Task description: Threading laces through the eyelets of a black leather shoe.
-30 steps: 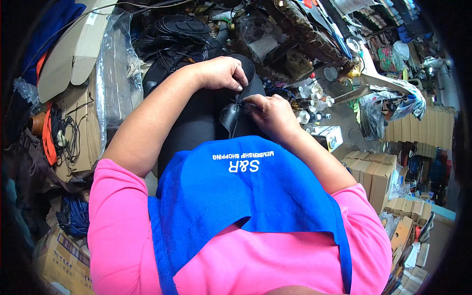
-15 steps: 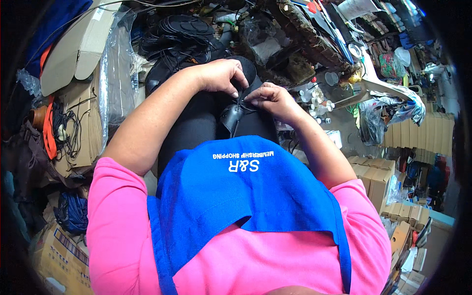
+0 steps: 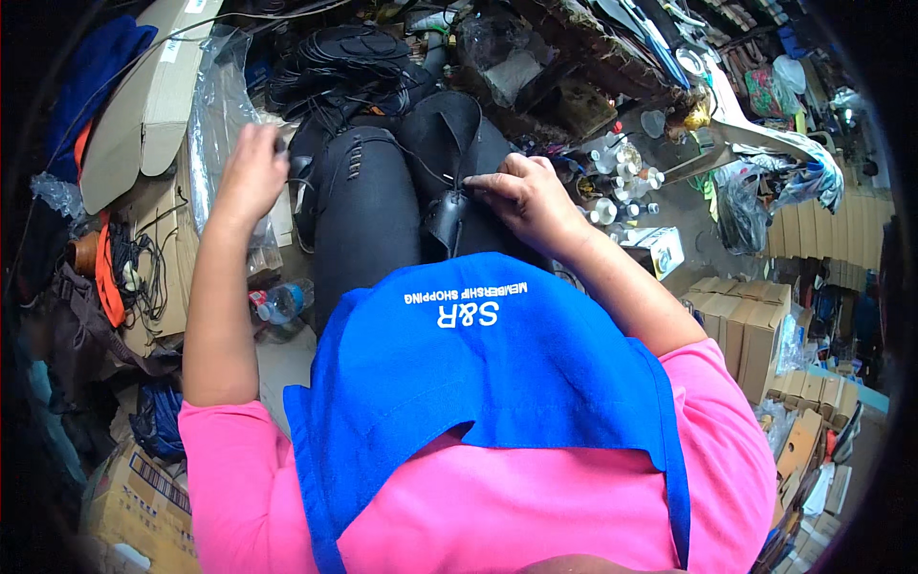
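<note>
On my lap, over my black-trousered legs, lies a black leather piece (image 3: 446,222) that looks like part of a shoe upper. My right hand (image 3: 531,199) is closed at its upper edge, index finger and thumb pinching there. A small bright sliver, too small to name, shows by those fingertips. A thin black cord (image 3: 421,161) runs from that spot up to the left. Above it rests a rounded black piece (image 3: 448,120). My left hand (image 3: 252,177) is raised away to the left, smeared by motion; whether it holds anything is unclear.
A heap of coiled black cord (image 3: 339,67) lies beyond my knees. Flat cardboard (image 3: 158,105) and clear plastic sheeting (image 3: 218,124) stand at the left. Small bottles (image 3: 617,182) crowd the right side, with stacked brown boxes (image 3: 736,330) nearer. A plastic bottle (image 3: 279,301) lies by my left leg.
My left hand has let go at the leather piece and swung out to the left. My right hand stays at the piece, its fingers shifted slightly.
</note>
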`<state>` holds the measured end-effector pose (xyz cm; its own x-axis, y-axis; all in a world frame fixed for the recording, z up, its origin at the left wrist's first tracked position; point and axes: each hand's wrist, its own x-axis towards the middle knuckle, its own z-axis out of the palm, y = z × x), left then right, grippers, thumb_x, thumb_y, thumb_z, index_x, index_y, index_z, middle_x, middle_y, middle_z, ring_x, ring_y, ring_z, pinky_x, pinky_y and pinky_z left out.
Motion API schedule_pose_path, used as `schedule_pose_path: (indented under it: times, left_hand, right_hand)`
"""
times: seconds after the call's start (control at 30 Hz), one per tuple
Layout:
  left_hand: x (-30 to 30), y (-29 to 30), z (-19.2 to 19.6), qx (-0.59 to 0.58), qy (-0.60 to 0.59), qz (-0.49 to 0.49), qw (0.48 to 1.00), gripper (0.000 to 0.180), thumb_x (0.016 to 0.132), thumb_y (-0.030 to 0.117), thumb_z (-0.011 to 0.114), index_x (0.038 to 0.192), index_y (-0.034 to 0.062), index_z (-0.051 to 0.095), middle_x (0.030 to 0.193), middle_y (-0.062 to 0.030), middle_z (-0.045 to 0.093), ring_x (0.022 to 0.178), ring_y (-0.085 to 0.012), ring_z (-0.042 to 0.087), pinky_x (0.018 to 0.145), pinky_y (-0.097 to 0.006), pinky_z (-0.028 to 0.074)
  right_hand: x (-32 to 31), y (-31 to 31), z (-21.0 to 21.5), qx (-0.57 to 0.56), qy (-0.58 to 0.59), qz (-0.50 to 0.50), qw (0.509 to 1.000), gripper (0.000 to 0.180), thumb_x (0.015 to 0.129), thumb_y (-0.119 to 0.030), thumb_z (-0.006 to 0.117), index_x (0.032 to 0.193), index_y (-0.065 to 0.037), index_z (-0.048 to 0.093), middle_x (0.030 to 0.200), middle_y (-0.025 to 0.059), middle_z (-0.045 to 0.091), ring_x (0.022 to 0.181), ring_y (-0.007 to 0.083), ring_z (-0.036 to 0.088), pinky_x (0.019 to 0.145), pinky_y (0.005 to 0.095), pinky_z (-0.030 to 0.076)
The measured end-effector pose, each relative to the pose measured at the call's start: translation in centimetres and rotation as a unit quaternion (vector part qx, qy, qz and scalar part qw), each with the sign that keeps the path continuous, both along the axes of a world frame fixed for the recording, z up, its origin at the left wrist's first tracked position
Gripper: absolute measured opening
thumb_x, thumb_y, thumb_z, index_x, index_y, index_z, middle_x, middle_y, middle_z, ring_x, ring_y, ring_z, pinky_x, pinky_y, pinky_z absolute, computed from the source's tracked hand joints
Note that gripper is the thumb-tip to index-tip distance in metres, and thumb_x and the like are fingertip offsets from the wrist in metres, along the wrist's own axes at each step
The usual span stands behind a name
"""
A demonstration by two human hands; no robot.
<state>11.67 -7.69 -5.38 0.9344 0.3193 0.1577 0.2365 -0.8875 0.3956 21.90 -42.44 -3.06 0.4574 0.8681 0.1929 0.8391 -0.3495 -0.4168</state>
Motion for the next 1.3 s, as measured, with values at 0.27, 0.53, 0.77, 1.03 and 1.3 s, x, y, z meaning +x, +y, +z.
schedule_pose_path:
  times: [0.27, 0.53, 0.77, 1.03, 1.3]
  left_hand:
    - [-1.7, -9.9, 2.2, -0.192, -0.086, -0.187, 0.960, 0.039, 0.075, -0.011, 0.056, 0.106, 0.0089, 0.068, 0.085, -0.0094, 0.055, 0.081, -0.0241, 0.058, 0.074, -0.034, 0.048]
    - [0.3, -11.8, 0.6, -0.005, -0.120, -0.167, 0.979, 0.015, 0.073, 0.012, 0.069, 0.086, 0.0181, 0.072, 0.075, -0.0004, 0.055, 0.083, -0.0212, 0.054, 0.075, -0.037, 0.038]
    - [1.8, -10.9, -0.7, -0.125, -0.081, -0.234, 0.961, 0.022, 0.073, 0.009, 0.069, 0.090, 0.0220, 0.073, 0.076, -0.0006, 0.047, 0.080, -0.0198, 0.049, 0.075, -0.035, 0.038]
    - [2.2, -10.6, -0.9, -0.151, -0.069, -0.231, 0.959, 0.025, 0.072, 0.005, 0.068, 0.092, 0.0193, 0.074, 0.074, -0.0020, 0.046, 0.078, -0.0208, 0.047, 0.074, -0.034, 0.038]
    - [2.3, -10.6, -0.6, -0.145, -0.048, -0.231, 0.961, 0.028, 0.071, 0.003, 0.067, 0.090, 0.0215, 0.073, 0.077, -0.0008, 0.048, 0.082, -0.0205, 0.049, 0.076, -0.035, 0.038]
  right_hand:
    - [-1.8, -0.1, -0.1, -0.043, -0.045, -0.044, 0.997, 0.034, 0.078, -0.010, 0.061, 0.111, -0.016, 0.066, 0.081, 0.0065, 0.054, 0.083, 0.0232, 0.055, 0.082, 0.0407, 0.036]
    - [0.4, -0.7, -0.1, -0.068, 0.056, -0.050, 0.995, 0.038, 0.080, -0.007, 0.060, 0.114, -0.025, 0.066, 0.078, 0.0038, 0.053, 0.081, 0.0217, 0.052, 0.080, 0.0389, 0.034]
    - [2.2, -0.1, 0.2, -0.067, 0.142, -0.035, 0.987, 0.038, 0.077, -0.001, 0.057, 0.104, -0.024, 0.070, 0.082, 0.0051, 0.054, 0.082, 0.0222, 0.054, 0.074, 0.0354, 0.042]
    - [2.5, 0.1, 0.1, -0.066, 0.134, -0.028, 0.988, 0.040, 0.076, 0.002, 0.056, 0.104, -0.023, 0.071, 0.084, 0.0053, 0.055, 0.085, 0.0210, 0.055, 0.079, 0.0335, 0.044]
    - [2.9, 0.1, -0.2, -0.055, 0.163, -0.030, 0.985, 0.042, 0.074, 0.002, 0.056, 0.104, -0.022, 0.071, 0.080, 0.0049, 0.053, 0.082, 0.0194, 0.054, 0.077, 0.0306, 0.045]
